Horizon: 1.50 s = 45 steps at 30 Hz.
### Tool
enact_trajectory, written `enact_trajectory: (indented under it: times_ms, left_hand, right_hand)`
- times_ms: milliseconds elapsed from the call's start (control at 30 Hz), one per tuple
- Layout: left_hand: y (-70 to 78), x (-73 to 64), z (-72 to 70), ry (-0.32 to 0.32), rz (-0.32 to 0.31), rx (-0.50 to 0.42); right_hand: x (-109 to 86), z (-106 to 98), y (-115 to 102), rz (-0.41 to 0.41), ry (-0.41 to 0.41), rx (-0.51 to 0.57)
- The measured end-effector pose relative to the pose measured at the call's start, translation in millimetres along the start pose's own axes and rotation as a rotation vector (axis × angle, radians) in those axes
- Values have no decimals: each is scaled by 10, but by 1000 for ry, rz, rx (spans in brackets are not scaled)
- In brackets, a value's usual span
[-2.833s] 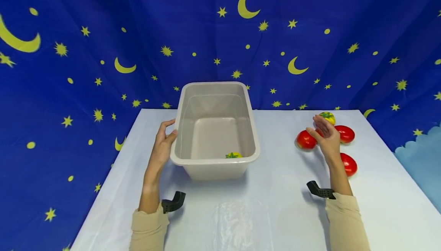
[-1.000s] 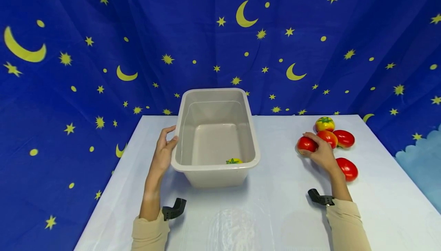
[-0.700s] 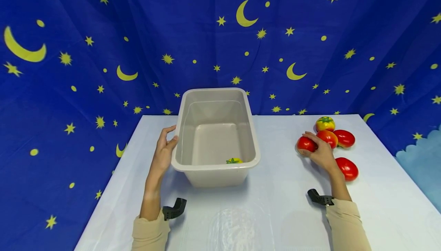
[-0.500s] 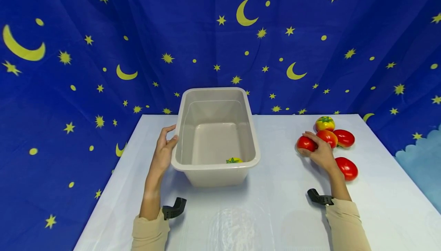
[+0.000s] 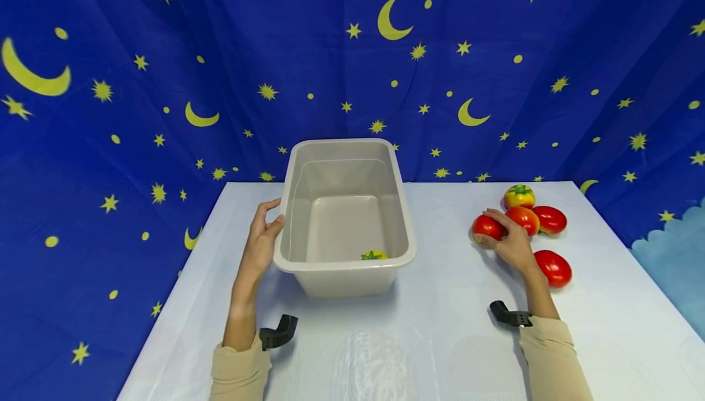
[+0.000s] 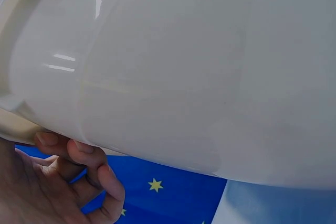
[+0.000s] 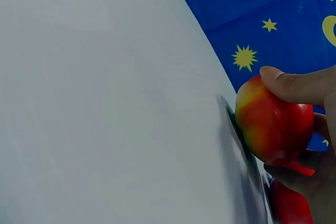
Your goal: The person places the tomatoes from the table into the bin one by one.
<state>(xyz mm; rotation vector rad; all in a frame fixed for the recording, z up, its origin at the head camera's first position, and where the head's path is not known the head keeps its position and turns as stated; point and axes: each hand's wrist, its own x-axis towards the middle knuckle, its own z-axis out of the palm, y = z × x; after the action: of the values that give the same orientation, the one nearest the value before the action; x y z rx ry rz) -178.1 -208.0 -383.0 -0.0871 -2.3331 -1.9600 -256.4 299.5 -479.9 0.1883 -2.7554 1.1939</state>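
In the head view my left hand (image 5: 261,240) holds the left rim of a grey plastic bin (image 5: 344,266), its thumb at the rim. The left wrist view shows curled fingers (image 6: 86,153) with their tips under the bin's lip. A yellow tomato (image 5: 376,254) with a green star-shaped top lies in the bin near its front wall, mostly hidden by the rim. At the right, my right hand (image 5: 513,243) grips a red tomato (image 5: 487,228) between thumb and fingers. In the right wrist view this tomato (image 7: 273,121) shows a yellow patch and sits close over the tabletop.
Beside the right hand lie an orange-red tomato (image 5: 523,220), a red one (image 5: 551,220) and a yellow-red one (image 5: 519,196) with a green top. Another red tomato (image 5: 554,269) lies nearer, behind the forearm. The white table (image 5: 440,340) ends at a blue star-patterned curtain (image 5: 308,52).
Earlier my right hand was open above the tomatoes; it has come down and taken hold of the red one, which has just shifted slightly left. The left hand has stayed at the rim.
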Motion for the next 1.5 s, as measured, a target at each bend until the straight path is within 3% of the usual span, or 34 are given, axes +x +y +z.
enact_trajectory:
  times_ms: [533, 900, 1200, 1500]
  left_hand:
    - [-6, -10, -22, 4, -13, 6]
    - [-12, 29, -7, 26, -18, 5]
    - [0, 33, -6, 18, -15, -13]
    - [-11, 32, -3, 12, 4, -29]
  right_hand:
    - [59, 158, -165, -54, 96, 147]
    - [-20, 197, -678, -91, 118, 263]
    - [75, 279, -609, -70, 120, 307]
    - [35, 257, -744, -131, 126, 307]
